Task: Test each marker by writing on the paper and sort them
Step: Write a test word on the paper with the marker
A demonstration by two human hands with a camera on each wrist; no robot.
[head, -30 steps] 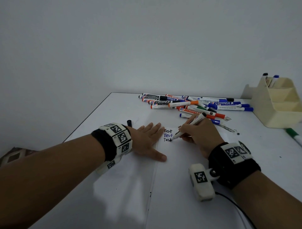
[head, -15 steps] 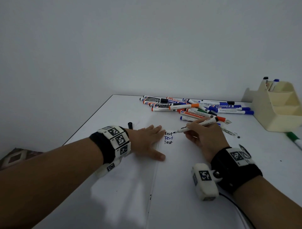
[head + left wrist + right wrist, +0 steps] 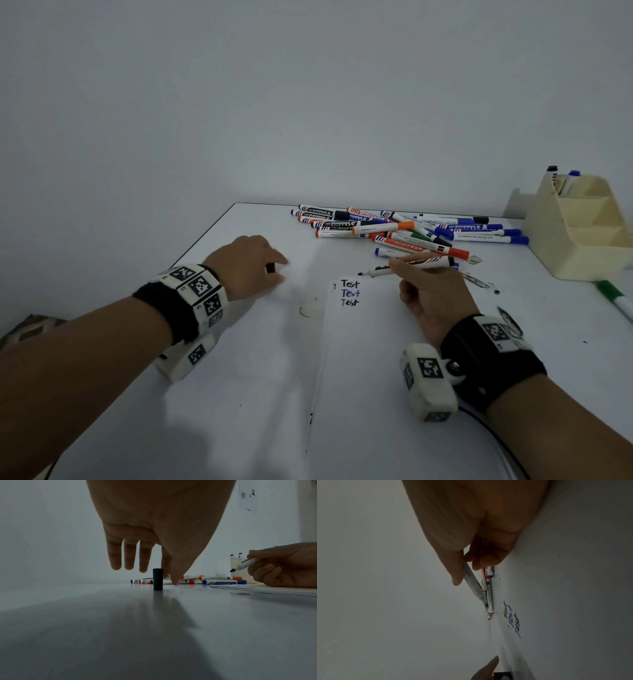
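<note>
Right hand pinching an uncapped black marker, tip just above the paper (three "Test" lines written). Left hand with fingers loosely extended, reaching over the upright black cap on the desk.

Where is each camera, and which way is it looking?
Head: worn on the head, looking forward and down at the table; both forearms, left hand and right hand show.
Left wrist: low over the table, looking along the left hand's fingers at the upright black cap.
Right wrist: looks along the right hand at the uncapped marker.
All three show that marker and the paper.
</note>
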